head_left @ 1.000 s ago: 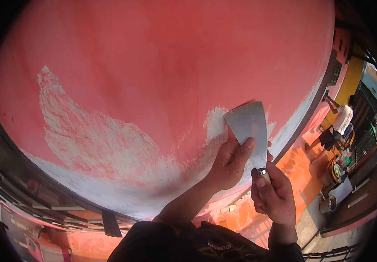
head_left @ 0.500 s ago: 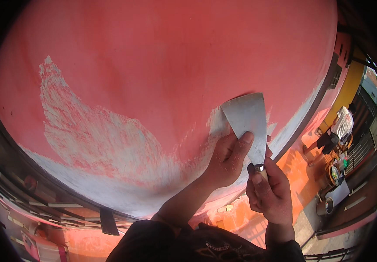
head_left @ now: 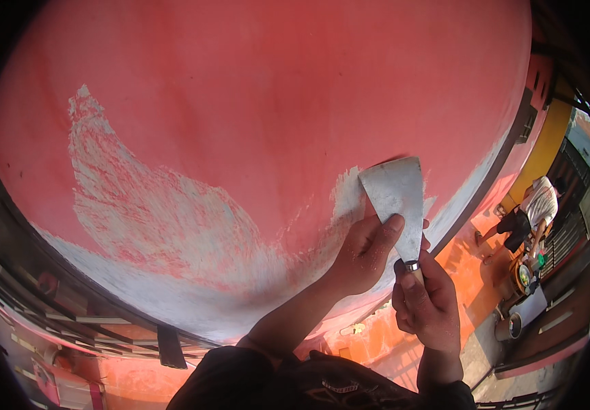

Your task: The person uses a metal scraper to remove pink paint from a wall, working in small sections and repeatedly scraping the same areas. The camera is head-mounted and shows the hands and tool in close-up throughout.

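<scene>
No text coming through legibly. One short strip of small, pale, letter-like marks (head_left: 340,387) is showing on the black fabric shirt (head_left: 295,383), sitting between that shirt's two sleeves, and is blurring too much to read.

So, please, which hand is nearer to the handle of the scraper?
The right: the right hand grips the handle. The left hand is farther up, with its thumb on the blade.

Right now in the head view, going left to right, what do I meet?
Broad pale patch on the pink wall → left hand pinching the scraper by its blade → right hand → person in light shirt.
</scene>
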A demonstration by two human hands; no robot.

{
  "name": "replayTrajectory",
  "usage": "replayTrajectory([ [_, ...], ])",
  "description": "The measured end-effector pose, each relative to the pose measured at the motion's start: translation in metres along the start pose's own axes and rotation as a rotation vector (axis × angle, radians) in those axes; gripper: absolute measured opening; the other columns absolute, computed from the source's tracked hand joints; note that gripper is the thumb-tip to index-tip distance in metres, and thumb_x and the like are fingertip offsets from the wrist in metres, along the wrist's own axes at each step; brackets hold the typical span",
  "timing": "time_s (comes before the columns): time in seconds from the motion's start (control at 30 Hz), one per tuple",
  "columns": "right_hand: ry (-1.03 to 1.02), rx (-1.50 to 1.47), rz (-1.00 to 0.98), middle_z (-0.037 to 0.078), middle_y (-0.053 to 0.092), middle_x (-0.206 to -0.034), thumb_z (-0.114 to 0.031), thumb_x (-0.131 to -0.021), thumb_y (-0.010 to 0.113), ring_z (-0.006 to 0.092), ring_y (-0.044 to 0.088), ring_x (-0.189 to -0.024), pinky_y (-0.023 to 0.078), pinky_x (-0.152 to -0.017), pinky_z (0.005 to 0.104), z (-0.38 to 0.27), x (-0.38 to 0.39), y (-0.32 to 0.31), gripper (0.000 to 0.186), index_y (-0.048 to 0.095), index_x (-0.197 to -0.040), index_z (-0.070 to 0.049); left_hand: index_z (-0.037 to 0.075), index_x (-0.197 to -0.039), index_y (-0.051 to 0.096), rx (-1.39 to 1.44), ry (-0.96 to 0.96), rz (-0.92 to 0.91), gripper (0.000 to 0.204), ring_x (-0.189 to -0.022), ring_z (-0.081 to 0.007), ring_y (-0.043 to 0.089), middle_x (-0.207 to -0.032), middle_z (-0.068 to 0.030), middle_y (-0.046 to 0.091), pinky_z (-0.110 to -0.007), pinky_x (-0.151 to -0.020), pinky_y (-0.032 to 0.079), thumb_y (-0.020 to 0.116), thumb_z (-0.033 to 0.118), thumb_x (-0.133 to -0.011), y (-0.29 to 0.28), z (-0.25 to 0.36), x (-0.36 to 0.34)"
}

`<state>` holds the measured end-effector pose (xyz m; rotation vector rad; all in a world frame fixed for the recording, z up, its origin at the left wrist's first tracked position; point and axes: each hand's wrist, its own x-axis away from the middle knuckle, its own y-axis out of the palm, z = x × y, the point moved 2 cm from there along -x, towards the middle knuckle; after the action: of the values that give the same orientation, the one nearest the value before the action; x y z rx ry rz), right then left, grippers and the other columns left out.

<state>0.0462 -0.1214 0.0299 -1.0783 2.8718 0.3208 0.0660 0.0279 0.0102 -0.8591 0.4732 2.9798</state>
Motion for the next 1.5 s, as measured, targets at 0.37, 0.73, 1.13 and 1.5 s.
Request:
replayTrajectory([
  [0.37, -0.022, 0.048, -0.026, -0.003, 0.046, -0.072, -0.012, -0.106, 0.049, 0.0034, 0.040, -0.057, 0.032, -0.046, 0.0190, -0.002, -0.004, 0.000, 0.025, 0.047, -0.128, -0.001, -0.004, -0.118, 0.063, 0.010, -0.004, -0.024, 0.048, -0.092, -0.0186, 0.069, -0.096, -0.0115, 0.071, -0.033, -0.086, 0.055, 0.040, 0.038, -0.109, -0.003, 0.005, -0.005],
  [0.73, -0.016, 0.081, -0.012, -0.003, 0.047, -0.076, -0.010, -0.106, 0.048, 0.0038, 0.041, -0.057, 0.035, -0.049, 0.0196, 0.000, 0.002, 0.000, 0.032, 0.043, -0.136, -0.001, -0.003, -0.117, 0.063, 0.053, 0.007, 0.003, 0.046, -0.093, -0.0184, 0.069, -0.097, -0.0112, 0.070, -0.035, -0.086, 0.055, 0.042, 0.038, -0.109, 0.000, 0.002, -0.002],
  [1.13, -0.020, 0.113, -0.009, -0.003, 0.046, -0.073, -0.009, -0.105, 0.047, 0.0029, 0.042, -0.056, 0.036, -0.050, 0.0196, 0.000, 0.001, -0.001, 0.024, 0.046, -0.128, -0.001, -0.004, -0.118, 0.064, 0.000, 0.005, 0.011, 0.047, -0.092, -0.0194, 0.069, -0.096, -0.0122, 0.072, -0.036, -0.088, 0.055, 0.042, 0.037, -0.109, -0.002, -0.002, 0.003],
  [1.5, -0.022, 0.115, -0.017, -0.003, 0.047, -0.071, -0.012, -0.105, 0.048, 0.0030, 0.041, -0.055, 0.034, -0.048, 0.0198, 0.004, -0.005, -0.005, 0.028, 0.046, -0.131, 0.000, -0.004, -0.118, 0.062, -0.033, 0.030, 0.044, 0.043, -0.093, -0.0190, 0.069, -0.102, -0.0124, 0.070, -0.035, -0.087, 0.056, 0.042, 0.033, -0.109, -0.003, -0.002, 0.001],
])
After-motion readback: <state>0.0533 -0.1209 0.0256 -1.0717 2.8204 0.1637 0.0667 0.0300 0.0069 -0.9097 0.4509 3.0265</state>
